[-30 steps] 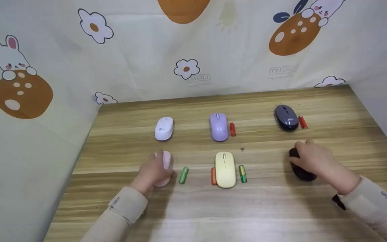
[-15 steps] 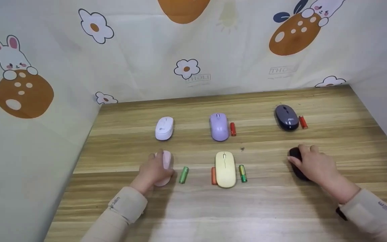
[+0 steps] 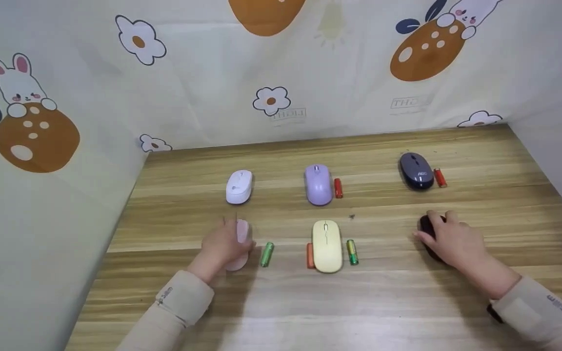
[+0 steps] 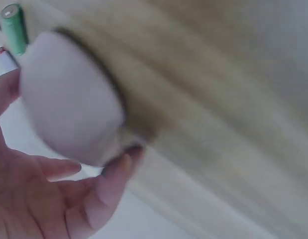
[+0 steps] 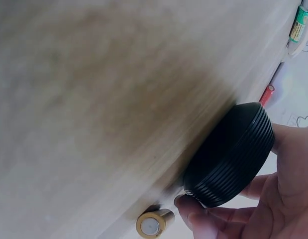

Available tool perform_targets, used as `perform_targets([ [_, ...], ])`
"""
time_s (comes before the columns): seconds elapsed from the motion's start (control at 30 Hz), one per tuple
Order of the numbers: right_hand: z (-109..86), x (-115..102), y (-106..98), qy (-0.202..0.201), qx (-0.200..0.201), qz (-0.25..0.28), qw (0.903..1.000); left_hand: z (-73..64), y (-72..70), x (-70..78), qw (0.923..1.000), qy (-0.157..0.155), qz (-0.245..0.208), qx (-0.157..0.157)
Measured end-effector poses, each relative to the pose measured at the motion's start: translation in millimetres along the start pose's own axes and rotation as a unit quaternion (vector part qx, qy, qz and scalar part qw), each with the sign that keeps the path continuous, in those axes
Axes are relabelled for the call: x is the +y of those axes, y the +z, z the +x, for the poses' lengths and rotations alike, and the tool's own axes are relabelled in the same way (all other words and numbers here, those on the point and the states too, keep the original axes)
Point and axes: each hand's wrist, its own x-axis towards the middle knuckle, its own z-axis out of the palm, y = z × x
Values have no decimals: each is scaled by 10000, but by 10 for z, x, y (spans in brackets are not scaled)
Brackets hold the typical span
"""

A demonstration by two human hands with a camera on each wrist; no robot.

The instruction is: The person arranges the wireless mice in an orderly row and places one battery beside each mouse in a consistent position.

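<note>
My left hand [image 3: 222, 243] holds a pale pink computer mouse [image 3: 243, 231] across its sides, thumb on the right. In the left wrist view the thumb [image 4: 7, 92] and fingers [image 4: 116, 174] lie at opposite sides of the pink mouse [image 4: 69, 99]. My right hand [image 3: 456, 243] covers most of a black mouse [image 3: 427, 226] at the right. Ribbed sides of the black mouse [image 5: 233, 157] show in the right wrist view, between thumb and fingertips [image 5: 191, 206]. A gold-ended battery [image 5: 154, 224] lies close to those fingertips. Beside the pink mouse lies a green battery [image 3: 267, 254].
A yellow mouse [image 3: 327, 246] sits mid-table between an orange battery [image 3: 310, 255] and a green-yellow battery [image 3: 352, 252]. Behind are a white mouse [image 3: 239, 187], a purple mouse [image 3: 318, 184] with a red battery [image 3: 338, 187], and a dark grey mouse [image 3: 416, 170] with another red battery [image 3: 440, 177].
My right hand has shifted slightly toward me, its thumb moving out past the black mouse's left side. The left thumb has slid to the pink mouse's right edge. Both mice stay in place.
</note>
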Motion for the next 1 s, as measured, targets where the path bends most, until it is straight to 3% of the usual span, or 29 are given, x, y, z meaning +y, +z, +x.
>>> perform_targets([
  [0.1,-1,7,0,-35,-36,-12,10000,-51,-20,118,9975,332,303,540],
  [0.2,-1,7,-2,-54,-91,-41,9999,-119,-18,258,9930,762,467,775],
  [0.33,-4,-2,-2,-9,-195,-33,9998,-191,41,383,9913,1206,245,478],
  [0.5,-9,-15,-2,34,-193,15,9998,-218,161,398,9913,1313,102,-58],
  [0.83,-12,-18,13,-10,-138,75,9999,-220,228,417,9879,1378,706,4],
  [1.0,-12,-19,19,-10,-203,81,9998,-198,251,419,9839,1506,908,328],
])
